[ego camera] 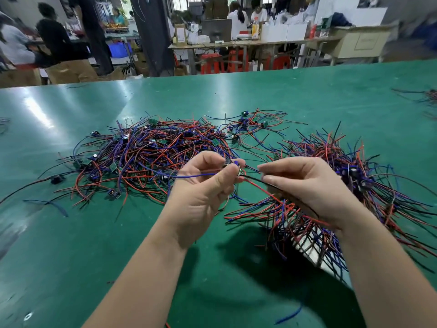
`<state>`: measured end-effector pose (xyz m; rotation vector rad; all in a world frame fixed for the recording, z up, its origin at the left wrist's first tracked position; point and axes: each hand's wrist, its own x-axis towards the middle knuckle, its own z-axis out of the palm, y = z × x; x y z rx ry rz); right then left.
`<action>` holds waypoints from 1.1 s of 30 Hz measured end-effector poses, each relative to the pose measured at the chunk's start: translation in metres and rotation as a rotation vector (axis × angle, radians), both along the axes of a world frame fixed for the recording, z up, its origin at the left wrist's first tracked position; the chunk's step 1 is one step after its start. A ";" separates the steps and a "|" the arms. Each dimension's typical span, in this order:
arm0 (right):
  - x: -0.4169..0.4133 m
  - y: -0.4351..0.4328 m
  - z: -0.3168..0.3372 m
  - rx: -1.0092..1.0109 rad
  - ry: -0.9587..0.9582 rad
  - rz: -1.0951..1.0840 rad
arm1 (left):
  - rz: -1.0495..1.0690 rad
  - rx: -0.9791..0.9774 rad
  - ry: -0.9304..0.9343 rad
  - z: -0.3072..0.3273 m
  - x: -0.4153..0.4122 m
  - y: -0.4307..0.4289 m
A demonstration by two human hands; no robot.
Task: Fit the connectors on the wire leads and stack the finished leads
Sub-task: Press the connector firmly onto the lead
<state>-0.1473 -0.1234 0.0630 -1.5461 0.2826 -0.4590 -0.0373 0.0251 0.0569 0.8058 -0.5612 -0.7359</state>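
Head view looks down on a wire lead (253,179) held up between two bare hands, above the green table (212,268). It is thin: a black strand runs off to the right and a blue strand trails left. Where they meet sits a small dark connector (233,164), too blurred to make out in detail. The left hand (201,185) pinches that connector between thumb and curled forefinger. The right hand (307,185), near it but not touching, pinches the black strand with thumb and fingertips. Far and left of the hands lies a loose tangle of leads (146,157) in red, blue and black, dotted with small green boards. Under and right of the right hand a dense stack of leads (354,181) fans out, its near part over a pale sheet (314,249).
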 end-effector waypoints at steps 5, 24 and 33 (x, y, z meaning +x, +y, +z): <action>0.003 0.009 -0.002 0.070 -0.109 0.236 | 0.208 -0.042 0.081 -0.004 -0.012 -0.012; 0.005 0.012 0.010 0.523 -0.174 -0.034 | -0.022 -0.024 -0.251 -0.011 -0.017 -0.011; 0.004 0.015 0.004 0.252 -0.111 0.044 | -0.136 0.334 -0.084 -0.004 -0.012 -0.008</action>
